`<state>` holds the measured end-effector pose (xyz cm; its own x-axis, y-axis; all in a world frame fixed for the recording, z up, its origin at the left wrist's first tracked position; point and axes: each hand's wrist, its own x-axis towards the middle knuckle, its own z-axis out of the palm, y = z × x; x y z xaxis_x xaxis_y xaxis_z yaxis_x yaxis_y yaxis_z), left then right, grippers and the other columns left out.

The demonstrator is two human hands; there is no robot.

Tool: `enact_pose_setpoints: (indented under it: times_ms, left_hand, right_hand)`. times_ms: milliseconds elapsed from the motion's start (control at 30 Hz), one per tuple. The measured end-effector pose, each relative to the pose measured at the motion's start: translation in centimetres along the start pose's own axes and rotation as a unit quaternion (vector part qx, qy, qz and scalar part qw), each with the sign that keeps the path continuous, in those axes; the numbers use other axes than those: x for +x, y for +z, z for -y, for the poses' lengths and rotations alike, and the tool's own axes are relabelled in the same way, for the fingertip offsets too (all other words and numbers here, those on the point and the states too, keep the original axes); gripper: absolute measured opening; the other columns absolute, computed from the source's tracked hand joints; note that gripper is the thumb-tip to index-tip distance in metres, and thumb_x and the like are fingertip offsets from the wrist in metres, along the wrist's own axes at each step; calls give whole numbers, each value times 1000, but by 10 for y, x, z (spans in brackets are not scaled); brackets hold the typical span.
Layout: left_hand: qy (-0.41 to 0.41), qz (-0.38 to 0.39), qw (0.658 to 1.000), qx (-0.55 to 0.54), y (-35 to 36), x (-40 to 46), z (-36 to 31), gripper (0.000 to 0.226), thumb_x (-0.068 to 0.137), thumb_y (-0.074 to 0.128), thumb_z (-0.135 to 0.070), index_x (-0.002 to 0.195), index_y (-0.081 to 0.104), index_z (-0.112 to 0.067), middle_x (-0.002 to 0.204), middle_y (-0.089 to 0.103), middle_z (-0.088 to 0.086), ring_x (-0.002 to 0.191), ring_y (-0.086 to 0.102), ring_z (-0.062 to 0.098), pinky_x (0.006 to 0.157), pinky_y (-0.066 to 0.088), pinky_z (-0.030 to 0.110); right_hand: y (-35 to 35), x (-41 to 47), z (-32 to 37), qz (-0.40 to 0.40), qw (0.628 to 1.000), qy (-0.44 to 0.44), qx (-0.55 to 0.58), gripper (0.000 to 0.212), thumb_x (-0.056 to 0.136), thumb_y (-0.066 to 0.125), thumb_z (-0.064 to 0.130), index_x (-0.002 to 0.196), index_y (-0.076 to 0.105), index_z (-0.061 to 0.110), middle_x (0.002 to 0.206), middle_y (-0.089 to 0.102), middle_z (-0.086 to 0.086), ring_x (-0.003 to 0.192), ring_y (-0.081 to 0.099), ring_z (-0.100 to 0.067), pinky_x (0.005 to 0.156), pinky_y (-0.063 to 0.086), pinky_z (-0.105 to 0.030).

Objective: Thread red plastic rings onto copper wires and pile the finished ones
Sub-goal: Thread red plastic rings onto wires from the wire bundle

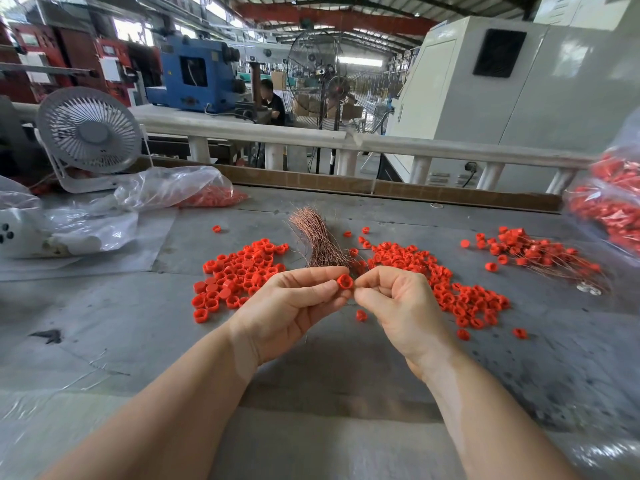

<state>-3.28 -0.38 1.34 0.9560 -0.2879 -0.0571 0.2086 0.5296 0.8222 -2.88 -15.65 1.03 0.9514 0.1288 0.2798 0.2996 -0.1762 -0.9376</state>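
I am at the threading step. My left hand (294,299) pinches one red ring (345,282) above the table; my right hand (391,299) has fingertips together, I think on a wire too thin to see. Next I must find the hole.

Daylit factory hall: grey worktable (104,323), white railing (450,147), blue machine (194,74).

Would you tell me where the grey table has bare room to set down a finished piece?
Bare grey table lies left of the left pile of red plastic rings, and near the edge beneath both forearms. It is crowded around the bundle of copper wires, the right ring pile and the wired rings.
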Motion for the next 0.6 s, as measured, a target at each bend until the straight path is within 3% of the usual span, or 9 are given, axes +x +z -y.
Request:
enact_pose_setpoints:
  times_ms: [167, 300, 433, 600]
  left_hand:
    - [1, -2, 1000, 3, 0, 0, 0, 24, 65, 58, 3, 76, 76, -6, 77, 73, 11, 70, 71, 16, 61, 56, 18]
    - [6, -9, 1000, 10, -1, 0, 1, 23, 64, 58, 3, 74, 76, -7, 76, 72, 10, 68, 71, 15, 60, 55, 18]
    - [6, -11, 1000, 11, -1, 1, 2, 23, 63, 58, 3, 75, 76, -7, 76, 72, 11, 69, 71, 15, 61, 55, 18]
    - [1, -9, 1000, 12, 0, 1, 1, 23, 65, 58, 1, 77, 77, -7, 78, 73, 11, 71, 71, 15, 61, 55, 17]
  right_hand:
    - [0, 0, 0, 1, 1000, 3, 1, 19, 82, 61, 0, 65, 66, 9, 62, 60, -24, 58, 44, -20, 61, 37, -35]
    - [0, -1, 0, 3, 1000, 2, -6, 16, 81, 62, 0, 66, 64, 7, 66, 56, -35, 59, 42, -21, 61, 33, -34]
    - [0, 0, -2, 1, 1000, 4, -13, 16, 80, 63, 2, 66, 65, 8, 59, 56, -25, 58, 44, -21, 61, 35, -33]
    - [-1, 0, -3, -3, 1000, -1, -28, 16, 81, 64, 3, 66, 66, 10, 64, 59, -29, 57, 46, -20, 61, 38, -31]
